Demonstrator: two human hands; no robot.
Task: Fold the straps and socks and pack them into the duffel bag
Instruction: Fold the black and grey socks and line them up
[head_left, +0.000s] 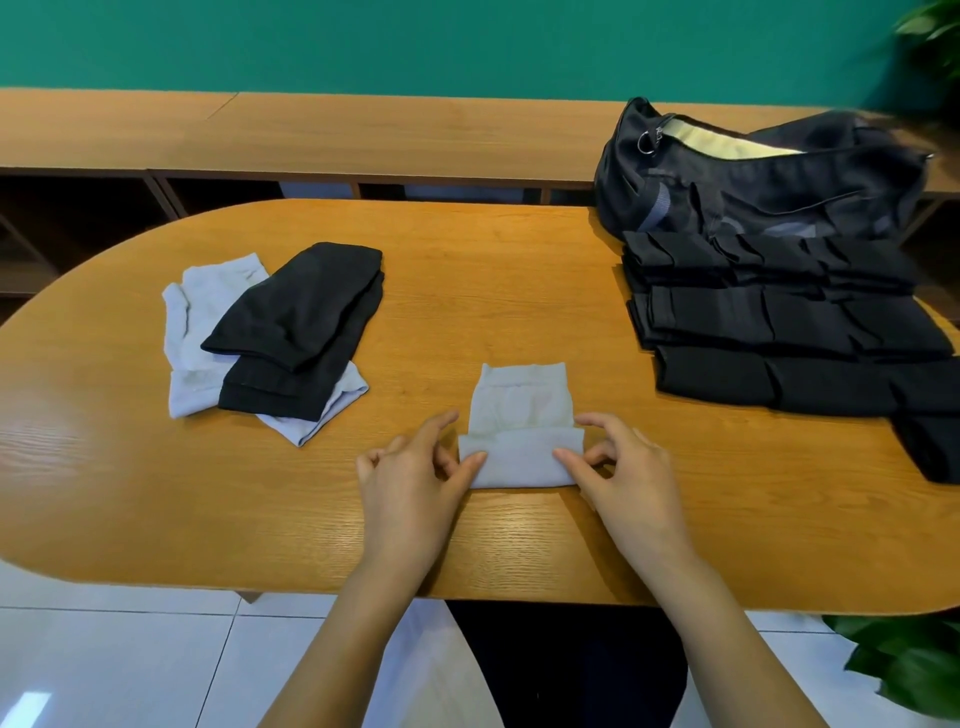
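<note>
A light grey sock (521, 415) lies on the wooden table (467, 270) in front of me, its near end folded over into a band. My left hand (410, 483) pinches the band's left end, and my right hand (618, 467) pinches its right end. A pile of black socks (306, 322) on light grey socks (192, 332) lies at the left. Folded black straps (779, 322) lie in rows at the right, in front of the dark duffel bag (753, 182), whose zip is open and shows a pale lining.
A long wooden bench or shelf unit (311, 135) runs behind the table under a green wall. Potted plant leaves (904, 665) show at the lower right and upper right corners. White tiled floor lies below the table's near edge.
</note>
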